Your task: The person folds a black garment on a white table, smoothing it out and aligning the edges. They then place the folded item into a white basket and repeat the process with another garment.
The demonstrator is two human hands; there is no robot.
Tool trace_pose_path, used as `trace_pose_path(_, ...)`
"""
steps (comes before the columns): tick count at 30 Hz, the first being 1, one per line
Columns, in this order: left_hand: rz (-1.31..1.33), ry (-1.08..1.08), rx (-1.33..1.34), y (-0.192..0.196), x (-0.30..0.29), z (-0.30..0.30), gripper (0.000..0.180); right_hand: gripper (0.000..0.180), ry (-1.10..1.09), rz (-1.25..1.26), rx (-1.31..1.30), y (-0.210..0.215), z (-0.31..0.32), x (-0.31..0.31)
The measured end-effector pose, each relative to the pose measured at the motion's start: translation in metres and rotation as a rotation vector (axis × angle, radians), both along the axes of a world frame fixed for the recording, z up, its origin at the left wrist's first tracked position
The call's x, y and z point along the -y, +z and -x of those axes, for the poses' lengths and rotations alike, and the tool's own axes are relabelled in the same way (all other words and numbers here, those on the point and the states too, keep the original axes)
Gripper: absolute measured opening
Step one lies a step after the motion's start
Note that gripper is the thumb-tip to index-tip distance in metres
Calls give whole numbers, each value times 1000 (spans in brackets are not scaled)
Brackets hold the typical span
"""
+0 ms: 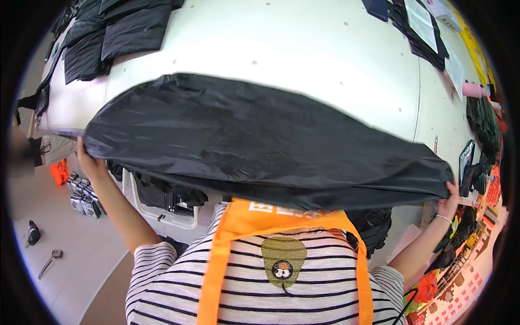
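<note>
A large sheet of shiny black fabric (260,138) is stretched wide across the near edge of a white work table (303,51). My left hand (89,160) grips its left corner below the table edge. At the far right, my right hand (448,203) holds the other corner; a thin bracelet is on that wrist. Both arms are spread far apart. The fabric's near edge hangs over my chest, above an orange apron and a striped shirt.
Stacks of cut black fabric pieces (116,30) lie at the table's far left, and more with white paper sheets (422,24) at the far right. A white basket (162,208) with dark cloth stands under the table. Small items lie on the floor (51,257) at left.
</note>
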State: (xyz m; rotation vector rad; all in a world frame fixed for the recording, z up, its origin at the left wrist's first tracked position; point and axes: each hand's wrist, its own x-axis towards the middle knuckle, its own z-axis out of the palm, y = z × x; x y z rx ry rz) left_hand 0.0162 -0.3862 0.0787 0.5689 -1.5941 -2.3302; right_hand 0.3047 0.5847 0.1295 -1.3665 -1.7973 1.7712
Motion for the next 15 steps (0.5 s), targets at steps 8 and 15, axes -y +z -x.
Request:
trace_pose_path(8,371,-18,255,-38,-154,136,48,25,36,-320,359,-83,97,-97)
trace_pose_path(15,1999,-335,110,-132,-191,130,65,50,786,-1216,429,-137,172,70)
